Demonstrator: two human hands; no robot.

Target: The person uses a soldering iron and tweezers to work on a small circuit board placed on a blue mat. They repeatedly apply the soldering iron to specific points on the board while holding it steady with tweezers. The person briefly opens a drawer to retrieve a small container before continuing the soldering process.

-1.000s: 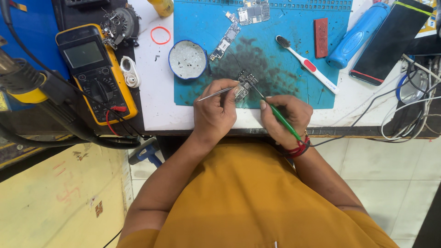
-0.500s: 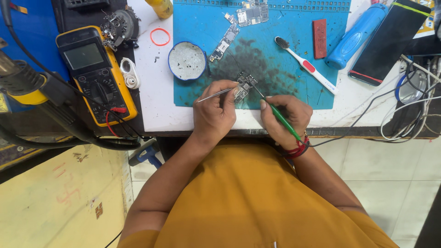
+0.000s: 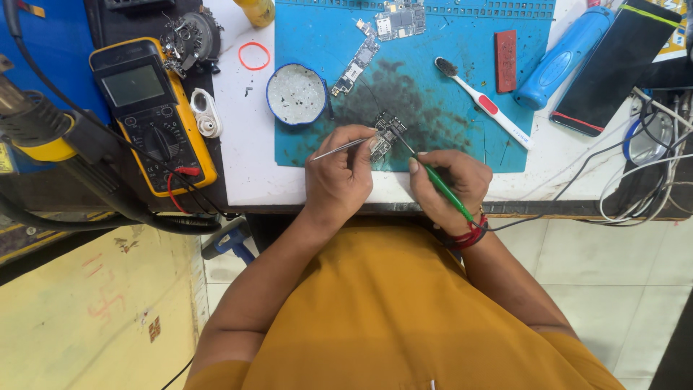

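Left hand: the left hand [image 3: 339, 180] is curled closed around a pair of metal tweezers [image 3: 343, 148], thumb and fingers pinching the shaft, tips lying at the small circuit board [image 3: 385, 136].
Right hand: the right hand [image 3: 451, 189] is closed in a pen grip on a green-handled probe [image 3: 444, 189], whose thin dark tip reaches up and left to the same board (a red thread band sits at the wrist).
Circuit board: it lies on the blue work mat [image 3: 447, 72], near the mat's front edge, on a dark smudged patch, between the two hands and just beyond the fingertips.
Round tin: a shallow round tin [image 3: 297, 94] with a blue rim sits at the mat's left edge; inside is a pale floor with a few dark specks, too small to make out.
Other boards: a narrow long board [image 3: 356, 66] lies just right of the tin, and a wider one [image 3: 399, 18] sits at the mat's far edge.
Toothbrush: a white toothbrush [image 3: 482, 102] with a red grip lies slanted right of the hands.
Red block: a small red rectangular block [image 3: 505, 50] lies upright beyond the brush.
Blue cylinder: a blue cylinder [image 3: 556, 58] rests slanted off the mat's right side, beside a flat black slab [image 3: 613, 65] with a red edge.
Meter: a yellow multimeter [image 3: 153, 115] with a grey screen lies far left.
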